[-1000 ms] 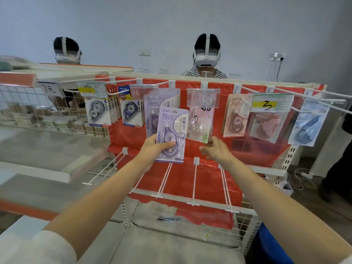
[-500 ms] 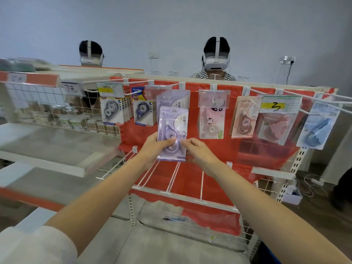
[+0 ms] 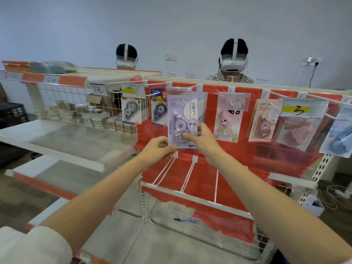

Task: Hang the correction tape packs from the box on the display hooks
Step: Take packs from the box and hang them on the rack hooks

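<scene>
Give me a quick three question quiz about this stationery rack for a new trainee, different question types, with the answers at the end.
1. True or false: only the left hand touches the purple correction tape pack.
2. Multiple choice: the yellow tag with a handwritten 3 hangs where, relative to the purple correction tape pack? A) to its left B) to its right C) directly below it
3. Fill in: the lower row of white hooks beneath the hands holds ____ packs.

Key
1. False: the right hand pinches it too, thumb on the front, while the left hand holds the bottom left corner.
2. B
3. no
</scene>
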Demonstrator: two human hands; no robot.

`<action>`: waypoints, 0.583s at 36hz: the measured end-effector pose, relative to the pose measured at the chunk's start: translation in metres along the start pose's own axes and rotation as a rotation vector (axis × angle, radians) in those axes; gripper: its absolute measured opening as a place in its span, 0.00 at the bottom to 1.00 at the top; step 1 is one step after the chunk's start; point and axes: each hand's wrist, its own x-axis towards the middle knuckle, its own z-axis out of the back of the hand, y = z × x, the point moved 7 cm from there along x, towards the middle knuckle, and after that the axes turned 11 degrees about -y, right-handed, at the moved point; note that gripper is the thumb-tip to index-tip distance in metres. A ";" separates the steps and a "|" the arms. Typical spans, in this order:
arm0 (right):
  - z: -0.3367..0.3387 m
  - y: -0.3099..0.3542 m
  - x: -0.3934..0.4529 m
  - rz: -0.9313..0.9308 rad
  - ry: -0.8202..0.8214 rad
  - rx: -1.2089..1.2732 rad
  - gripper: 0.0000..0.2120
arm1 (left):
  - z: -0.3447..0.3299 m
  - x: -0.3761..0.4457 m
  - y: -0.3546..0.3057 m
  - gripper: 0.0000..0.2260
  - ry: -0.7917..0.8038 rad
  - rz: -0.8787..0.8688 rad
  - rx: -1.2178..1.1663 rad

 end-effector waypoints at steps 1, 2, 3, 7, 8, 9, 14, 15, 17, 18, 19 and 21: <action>0.000 0.001 0.001 -0.002 0.000 0.006 0.14 | 0.001 -0.001 0.001 0.04 0.007 0.001 0.019; 0.000 0.001 0.003 -0.003 -0.001 0.004 0.14 | 0.002 -0.001 0.003 0.04 0.009 0.001 0.043; 0.000 0.000 0.003 -0.003 -0.005 0.000 0.14 | 0.003 -0.002 0.005 0.04 0.008 -0.002 0.070; 0.005 -0.006 0.006 -0.022 -0.037 -0.033 0.13 | 0.006 0.000 0.010 0.03 0.014 -0.055 0.223; 0.005 -0.007 0.007 -0.027 -0.041 -0.039 0.13 | 0.007 0.001 0.011 0.03 0.018 -0.073 0.267; 0.006 -0.008 0.007 -0.028 -0.045 -0.047 0.13 | 0.007 0.001 0.013 0.03 0.023 -0.088 0.303; 0.008 -0.011 0.013 -0.030 -0.069 -0.079 0.14 | 0.004 0.004 0.016 0.04 0.068 -0.138 0.411; 0.009 -0.012 0.015 -0.030 -0.079 -0.088 0.14 | 0.004 0.005 0.016 0.04 0.077 -0.153 0.433; 0.008 -0.014 0.018 -0.039 -0.096 -0.109 0.14 | 0.002 0.007 0.016 0.02 0.094 -0.186 0.478; 0.008 -0.015 0.020 -0.043 -0.102 -0.126 0.15 | 0.002 0.008 0.015 0.01 0.097 -0.207 0.497; 0.007 -0.015 0.023 -0.046 -0.110 -0.148 0.15 | 0.002 0.010 0.015 0.01 0.099 -0.231 0.511; 0.007 -0.016 0.026 -0.049 -0.118 -0.195 0.16 | 0.002 0.013 0.013 0.01 0.099 -0.272 0.521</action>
